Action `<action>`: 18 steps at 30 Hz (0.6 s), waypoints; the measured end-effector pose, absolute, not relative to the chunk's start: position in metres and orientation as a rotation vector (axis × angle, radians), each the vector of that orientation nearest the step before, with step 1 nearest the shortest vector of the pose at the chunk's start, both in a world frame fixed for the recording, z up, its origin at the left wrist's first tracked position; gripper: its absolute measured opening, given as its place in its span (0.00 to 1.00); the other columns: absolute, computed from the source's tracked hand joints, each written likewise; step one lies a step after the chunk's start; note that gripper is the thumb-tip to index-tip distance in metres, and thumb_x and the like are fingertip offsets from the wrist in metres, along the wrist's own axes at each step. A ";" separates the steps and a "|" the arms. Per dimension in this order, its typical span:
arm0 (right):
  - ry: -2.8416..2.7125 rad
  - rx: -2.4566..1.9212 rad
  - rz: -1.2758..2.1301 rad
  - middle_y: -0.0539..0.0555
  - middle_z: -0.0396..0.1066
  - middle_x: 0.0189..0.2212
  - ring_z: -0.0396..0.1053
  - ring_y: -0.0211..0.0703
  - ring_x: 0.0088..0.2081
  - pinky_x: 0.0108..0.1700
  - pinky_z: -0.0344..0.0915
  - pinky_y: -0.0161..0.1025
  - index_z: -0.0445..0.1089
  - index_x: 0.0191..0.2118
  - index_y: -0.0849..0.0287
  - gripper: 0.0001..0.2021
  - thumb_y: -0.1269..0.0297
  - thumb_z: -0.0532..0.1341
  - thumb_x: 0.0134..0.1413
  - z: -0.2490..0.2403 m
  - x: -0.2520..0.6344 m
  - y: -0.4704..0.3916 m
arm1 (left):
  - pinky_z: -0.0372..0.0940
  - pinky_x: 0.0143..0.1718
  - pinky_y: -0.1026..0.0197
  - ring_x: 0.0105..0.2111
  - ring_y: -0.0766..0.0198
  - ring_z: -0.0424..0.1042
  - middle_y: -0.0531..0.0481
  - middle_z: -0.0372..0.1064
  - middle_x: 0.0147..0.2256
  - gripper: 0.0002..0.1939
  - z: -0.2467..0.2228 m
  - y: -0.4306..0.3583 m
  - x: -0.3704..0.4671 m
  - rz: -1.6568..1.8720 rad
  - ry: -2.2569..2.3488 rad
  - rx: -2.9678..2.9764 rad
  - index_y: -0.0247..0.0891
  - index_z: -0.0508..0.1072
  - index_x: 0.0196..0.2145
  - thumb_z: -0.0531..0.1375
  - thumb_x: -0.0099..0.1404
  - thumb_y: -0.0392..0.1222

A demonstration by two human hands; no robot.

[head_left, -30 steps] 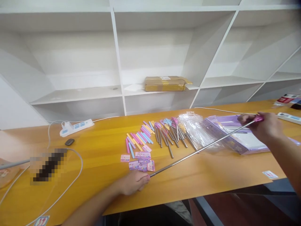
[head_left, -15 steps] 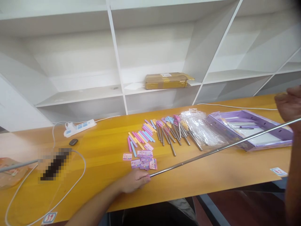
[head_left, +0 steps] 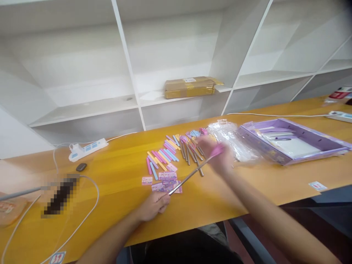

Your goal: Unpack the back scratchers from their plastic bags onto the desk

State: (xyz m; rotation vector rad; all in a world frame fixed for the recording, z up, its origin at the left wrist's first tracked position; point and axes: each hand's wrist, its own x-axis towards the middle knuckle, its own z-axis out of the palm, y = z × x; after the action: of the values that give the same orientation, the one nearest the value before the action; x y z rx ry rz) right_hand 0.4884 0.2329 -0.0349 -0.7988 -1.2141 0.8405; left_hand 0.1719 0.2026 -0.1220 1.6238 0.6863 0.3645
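Note:
My left hand [head_left: 154,206] is closed round the lower end of a metal telescopic rod [head_left: 185,179], above the table near its front edge. The rod slants up to the right and ends in a pink hand-shaped head. At that pink head is my right hand [head_left: 217,154], blurred by motion, its grip unclear. Behind it lie several metal back scratchers [head_left: 189,156] with coloured heads, partly hidden by this hand. Pink, blue and orange tubes [head_left: 165,156] lie to their left, with small printed cards [head_left: 167,176] in front of them.
Clear plastic bags [head_left: 227,137] lie beside a purple open box [head_left: 291,159]. A power strip [head_left: 89,148], a small black object [head_left: 81,167] and white cables are on the left. A cardboard box [head_left: 189,88] sits on the shelf behind. A bottle [head_left: 339,95] stands far right.
My right hand has moved left from the far right edge to the rod's pink head. The rod is much shorter now. My left hand still holds its lower end. The view has shifted slightly.

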 end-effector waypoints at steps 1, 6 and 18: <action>-1.302 -0.742 1.038 0.61 0.77 0.41 0.72 0.57 0.49 0.55 0.66 0.52 0.79 0.37 0.57 0.34 0.36 0.45 0.68 -0.058 0.451 0.228 | 0.47 0.23 0.62 0.19 0.69 0.49 0.60 0.51 0.18 0.33 -0.124 0.202 0.172 0.379 0.695 1.615 0.43 0.56 0.26 0.48 0.71 0.76; -1.390 -0.585 1.376 0.61 0.77 0.50 0.73 0.56 0.54 0.59 0.66 0.52 0.72 0.64 0.57 0.42 0.33 0.36 0.71 -0.118 0.362 0.205 | 0.46 0.23 0.62 0.19 0.70 0.49 0.60 0.52 0.18 0.31 -0.129 0.203 0.171 0.433 0.678 1.586 0.42 0.57 0.27 0.49 0.74 0.72; -1.802 -0.621 1.105 0.58 0.78 0.48 0.74 0.49 0.50 0.62 0.64 0.50 0.72 0.65 0.56 0.39 0.40 0.34 0.76 -0.110 0.390 0.267 | 0.38 0.18 0.64 0.16 0.72 0.41 0.63 0.48 0.16 0.30 -0.131 0.216 0.172 0.546 0.807 1.380 0.43 0.57 0.28 0.53 0.71 0.72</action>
State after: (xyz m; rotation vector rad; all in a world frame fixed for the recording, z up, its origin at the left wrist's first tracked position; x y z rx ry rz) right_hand 0.3904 0.2671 -0.1096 -0.6214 -1.8019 1.1049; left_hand 0.1722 0.2159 -0.1314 1.3804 0.8073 0.5464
